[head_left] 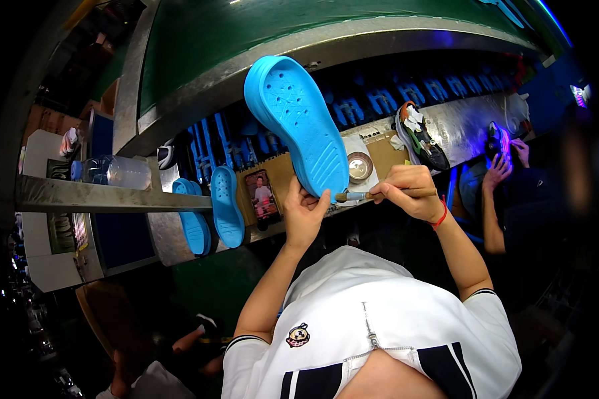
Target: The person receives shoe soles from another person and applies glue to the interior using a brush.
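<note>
My left hand [304, 214] grips the heel end of a bright blue shoe sole [298, 125], holding it up with its perforated face toward me. My right hand [410, 191] pinches a small brush [354, 196] whose bristle tip touches the sole's lower edge near my left thumb. Just behind the sole, a small round tin [360, 166] sits on a cardboard sheet [386, 154] on the workbench.
Two more blue soles [227, 206] [194, 225] lie on the bench at left beside a phone [263, 196]. A water bottle [115, 171] rests on a metal shelf. A dark shoe [420, 138] lies at right. A co-worker's hands [506, 163] handle another shoe at far right.
</note>
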{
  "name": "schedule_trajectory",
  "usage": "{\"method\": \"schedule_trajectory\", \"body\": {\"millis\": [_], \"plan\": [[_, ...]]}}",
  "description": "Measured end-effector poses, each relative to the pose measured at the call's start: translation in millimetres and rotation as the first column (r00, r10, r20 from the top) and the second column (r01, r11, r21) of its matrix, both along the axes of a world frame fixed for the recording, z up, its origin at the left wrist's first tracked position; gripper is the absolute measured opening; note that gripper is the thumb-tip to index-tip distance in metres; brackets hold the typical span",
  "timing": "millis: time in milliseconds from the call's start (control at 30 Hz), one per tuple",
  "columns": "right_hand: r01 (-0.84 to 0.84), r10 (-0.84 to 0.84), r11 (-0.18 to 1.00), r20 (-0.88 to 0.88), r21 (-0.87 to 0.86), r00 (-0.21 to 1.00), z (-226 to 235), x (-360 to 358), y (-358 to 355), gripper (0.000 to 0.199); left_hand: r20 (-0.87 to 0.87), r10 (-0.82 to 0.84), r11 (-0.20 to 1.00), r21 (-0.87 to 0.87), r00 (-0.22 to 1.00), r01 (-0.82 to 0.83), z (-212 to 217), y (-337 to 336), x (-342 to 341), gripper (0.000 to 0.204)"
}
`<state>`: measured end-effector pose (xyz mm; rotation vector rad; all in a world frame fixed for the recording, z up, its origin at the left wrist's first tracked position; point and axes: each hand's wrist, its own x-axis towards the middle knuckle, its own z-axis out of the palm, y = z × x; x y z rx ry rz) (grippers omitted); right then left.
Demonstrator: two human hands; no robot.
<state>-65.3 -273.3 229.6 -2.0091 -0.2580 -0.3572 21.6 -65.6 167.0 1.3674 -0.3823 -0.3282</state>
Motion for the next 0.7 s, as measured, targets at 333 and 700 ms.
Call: {"method": "schedule_trajectory", "body": {"millis": [333,700], "plan": [[0.036,-0.034,0.998,0.036,-0.052,0.999,-3,0,-11,0.013,0.022,-0.025,1.000,0.009,0.999,0.025,2,1,2,0.039],[0.078,-0.073,0.994,0.060,-0.075,0.995,5,-6,-18,0.014,-0.005,-0.119,0.991,0.055,0.993,0.119,7,-4,7,0.041]]}}
